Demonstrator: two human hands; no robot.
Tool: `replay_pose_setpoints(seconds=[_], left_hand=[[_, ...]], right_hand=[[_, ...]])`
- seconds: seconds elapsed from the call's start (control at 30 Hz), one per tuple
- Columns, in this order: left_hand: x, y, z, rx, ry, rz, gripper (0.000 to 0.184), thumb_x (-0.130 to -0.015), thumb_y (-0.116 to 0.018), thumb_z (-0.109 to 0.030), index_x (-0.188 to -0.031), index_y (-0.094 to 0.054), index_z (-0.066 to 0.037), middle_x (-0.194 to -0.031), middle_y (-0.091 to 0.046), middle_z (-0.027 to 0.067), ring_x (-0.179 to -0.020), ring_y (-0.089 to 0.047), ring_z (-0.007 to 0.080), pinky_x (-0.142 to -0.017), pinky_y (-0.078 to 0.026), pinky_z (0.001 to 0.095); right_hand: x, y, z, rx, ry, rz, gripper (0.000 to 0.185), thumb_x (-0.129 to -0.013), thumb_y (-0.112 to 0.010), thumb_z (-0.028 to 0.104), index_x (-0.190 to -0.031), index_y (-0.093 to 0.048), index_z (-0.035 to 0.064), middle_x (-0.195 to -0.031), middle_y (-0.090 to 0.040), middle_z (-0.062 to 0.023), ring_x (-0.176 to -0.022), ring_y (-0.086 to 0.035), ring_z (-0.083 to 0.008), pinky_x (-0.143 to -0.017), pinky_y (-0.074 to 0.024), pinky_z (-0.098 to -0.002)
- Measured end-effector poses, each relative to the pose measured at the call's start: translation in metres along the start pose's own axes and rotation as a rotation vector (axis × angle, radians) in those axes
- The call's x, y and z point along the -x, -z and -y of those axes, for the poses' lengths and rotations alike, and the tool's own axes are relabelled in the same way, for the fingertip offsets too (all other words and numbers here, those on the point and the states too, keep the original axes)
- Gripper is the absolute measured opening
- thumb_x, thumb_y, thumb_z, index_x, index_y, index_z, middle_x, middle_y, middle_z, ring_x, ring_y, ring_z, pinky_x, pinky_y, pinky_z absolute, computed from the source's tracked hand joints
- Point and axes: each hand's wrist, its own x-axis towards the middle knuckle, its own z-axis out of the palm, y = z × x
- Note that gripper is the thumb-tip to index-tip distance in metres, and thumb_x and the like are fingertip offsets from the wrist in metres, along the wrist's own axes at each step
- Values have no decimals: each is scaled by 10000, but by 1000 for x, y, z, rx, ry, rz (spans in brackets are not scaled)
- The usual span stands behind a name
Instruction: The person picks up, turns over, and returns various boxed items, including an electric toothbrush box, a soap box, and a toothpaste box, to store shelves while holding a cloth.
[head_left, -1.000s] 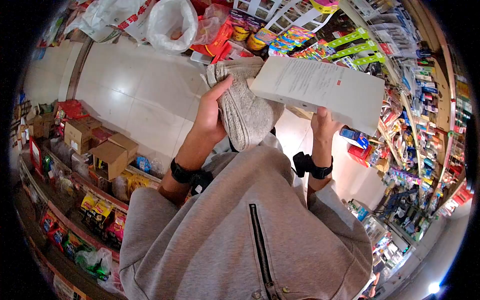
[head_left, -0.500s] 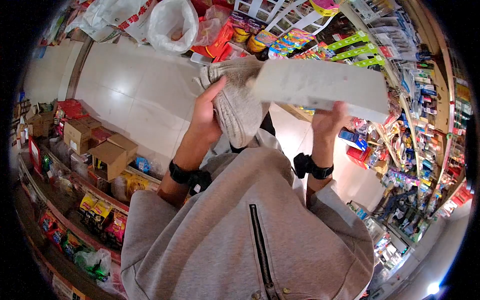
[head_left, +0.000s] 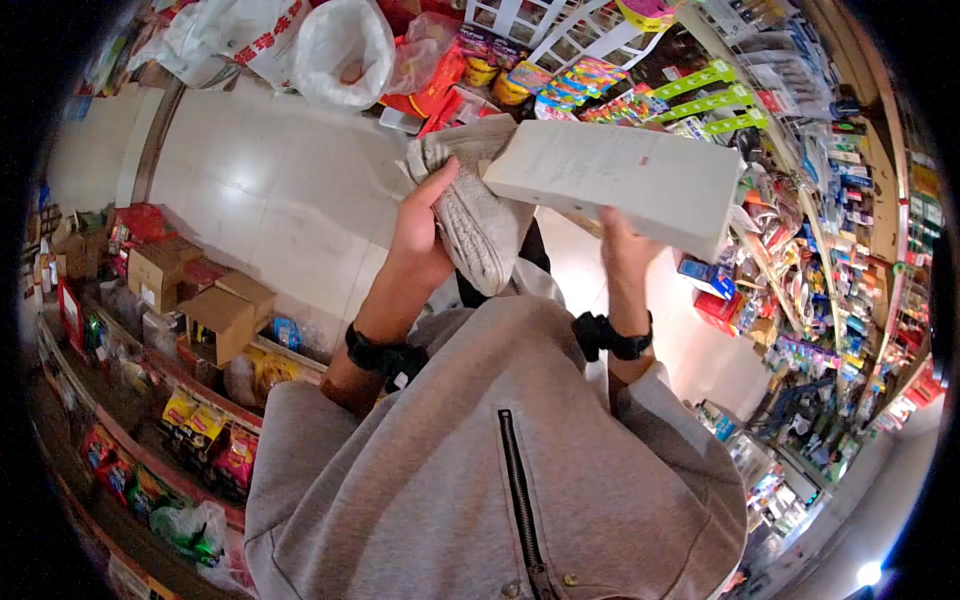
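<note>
My left hand (head_left: 422, 238) is closed around a folded, greyish-beige cloth (head_left: 482, 225), with the thumb lying over its top. My right hand (head_left: 628, 248) grips a long white box (head_left: 620, 178) along its near lower edge; the thumb shows and the other fingers are hidden beneath. Faint marks and a small reddish spot show on the box's upper face. The box's left end meets the cloth or lies just over it; exact contact I cannot tell.
Beyond the cloth stand a bin with a white liner (head_left: 345, 55) and colourful snack packets (head_left: 580, 85). Crowded goods shelves (head_left: 840, 230) line the right. Cardboard boxes (head_left: 218, 318) and shelves of packets (head_left: 195, 415) are at the left. Pale floor tiles (head_left: 270, 190) lie between.
The white box has shifted left and tilted, its right end lower, and my right hand has moved left with it. The cloth, still in my left hand, has turned slightly.
</note>
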Motion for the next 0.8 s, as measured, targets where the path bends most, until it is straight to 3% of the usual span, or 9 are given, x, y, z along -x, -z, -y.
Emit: replay_pose_setpoints(seconds=[0.03, 0.07, 0.17, 0.23, 0.27, 0.3, 0.37, 0.53, 0.8], left_hand=[[1, -4, 2, -27, -15, -52, 349, -971, -508, -248, -1235, -543, -22, -1185, -629, 128, -1076, -619, 260, -958, -484, 407], [-5, 5, 2, -14, -15, -7, 372, -969, -508, -247, -1256, -531, -11, -1198, -625, 137, -1084, -618, 264, -961, -484, 405], [11, -5, -7, -30, 23, -2, 394, -964, -516, -235, -1277, -516, 3, -1218, -617, 148, -1101, -613, 266, -972, -479, 405], [16, -3, -9, -79, 17, -19, 414, -965, -507, -231, -1296, -500, 17, -1236, -608, 158, -1121, -606, 267, -987, -473, 404], [18, -2, -11, -55, 14, 29, 413, -968, -499, -230, -1297, -498, 19, -1236, -607, 159, -1122, -606, 267, -991, -471, 404], [22, -2, -11, -28, 13, 74, 412, -971, -491, -229, -1299, -496, 21, -1236, -607, 160, -1123, -605, 267, -994, -469, 403], [22, -4, -10, -68, -8, 65, 414, -977, -479, -227, -1306, -487, 25, -1252, -596, 163, -1134, -599, 264, -1001, -464, 403], [22, -1, -6, -43, -22, 115, 427, -987, -466, -226, -1331, -462, 27, -1283, -575, 158, -1160, -580, 253, -1016, -447, 400], [20, -24, -4, -38, -54, 157, 438, -964, -513, -230, -1321, -481, 21, -1279, -577, 160, -1173, -566, 282, -1024, -438, 408]], right_hand=[[3, -3, -2, 74, 80, 29, 685, -683, -840, 188, -1216, -487, -60, -1154, -574, -175, -1043, -574, -233, -930, -473, -383], [0, -2, -4, 137, -83, 31, 710, -731, -784, 149, -1302, -397, -20, -1239, -523, -172, -1129, -530, -248, -973, -439, -401], [-22, -11, 8, 313, -194, 22, 680, -791, -729, 88, -1356, -356, 23, -1280, -499, -176, -1179, -521, -290, -988, -443, -417], [-41, -2, -13, -162, -194, -230, 574, -837, -709, 200, -1310, -425, 41, -1245, -538, -162, -1151, -546, -298, -996, -441, -436], [-51, 6, -14, -511, -367, -159, 550, -871, -661, 378, -1289, -474, 73, -1242, -562, -139, -1152, -547, -297, -1018, -417, -458], [-52, 8, -8, -506, -360, -164, 550, -871, -661, 378, -1289, -474, 73, -1242, -562, -139, -1152, -547, -297, -1018, -417, -458], [-56, 12, 3, -996, -641, -133, 610, -870, -612, 517, -1296, -486, 98, -1243, -576, -125, -1169, -535, -289, -1037, -384, -464], [-51, 18, 3, -1113, -832, -135, 606, -849, -639, 534, -1255, -538, 96, -1289, -547, -93, -1208, -494, -276, -1015, -409, -469], [-46, 16, -4, -1084, -799, -139, 595, -866, -614, 539, -1261, -535, 102, -1254, -579, -110, -1186, -525, -283, -1024, -411, -466]])
